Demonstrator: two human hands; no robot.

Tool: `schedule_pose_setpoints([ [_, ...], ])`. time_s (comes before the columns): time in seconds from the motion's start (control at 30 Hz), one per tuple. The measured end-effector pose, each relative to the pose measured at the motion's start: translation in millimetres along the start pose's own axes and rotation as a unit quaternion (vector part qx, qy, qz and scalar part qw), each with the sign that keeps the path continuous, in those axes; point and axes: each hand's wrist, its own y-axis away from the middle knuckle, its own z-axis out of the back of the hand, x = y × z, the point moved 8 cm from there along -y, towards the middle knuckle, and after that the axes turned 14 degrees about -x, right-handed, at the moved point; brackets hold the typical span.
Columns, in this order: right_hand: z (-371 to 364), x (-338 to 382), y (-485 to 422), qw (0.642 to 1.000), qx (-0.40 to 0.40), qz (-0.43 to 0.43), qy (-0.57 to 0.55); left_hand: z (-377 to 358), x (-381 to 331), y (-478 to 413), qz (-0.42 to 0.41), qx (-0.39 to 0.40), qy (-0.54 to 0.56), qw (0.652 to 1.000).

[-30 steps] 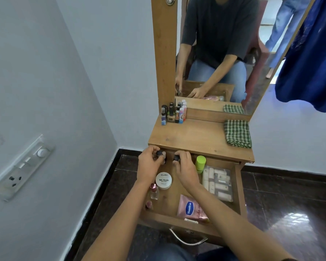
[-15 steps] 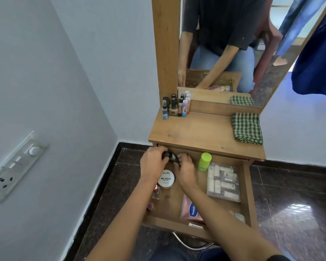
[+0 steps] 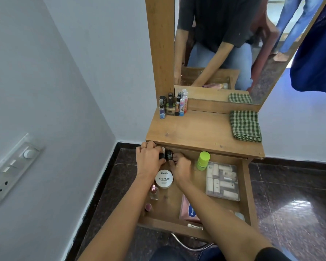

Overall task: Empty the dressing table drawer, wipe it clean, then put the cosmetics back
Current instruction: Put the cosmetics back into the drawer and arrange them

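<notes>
The wooden drawer (image 3: 246, 187) stands pulled out under the dressing table top (image 3: 199, 132). My left hand (image 3: 149, 160) and my right hand (image 3: 181, 166) meet at its back left corner, both gripping small dark bottles (image 3: 168, 155). In the drawer lie a white nail polish remover tub (image 3: 164, 179), a small pink-capped bottle (image 3: 154, 192), a lime-capped bottle (image 3: 202, 160), a clear box of rolls (image 3: 222, 180) and a pink Vaseline pouch (image 3: 188, 210), partly hidden by my right forearm.
Several cosmetics bottles (image 3: 172, 105) stand at the back left of the top. A folded green checked cloth (image 3: 245, 126) lies at its right. A mirror (image 3: 233, 44) rises behind. The wall with a switch plate (image 3: 9, 168) is close on the left.
My hands have come closer together at the drawer's back left, bringing the small dark bottles side by side. The view has tilted down slightly.
</notes>
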Motion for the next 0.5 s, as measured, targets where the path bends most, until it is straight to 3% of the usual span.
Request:
schedule_pose_setpoints([
  [0.5,1.1,-0.7,-1.8,0.998,0.004,-0.016,0.066,-5.1,0.7,2.4,0.004,-0.01,-0.003,1.0],
])
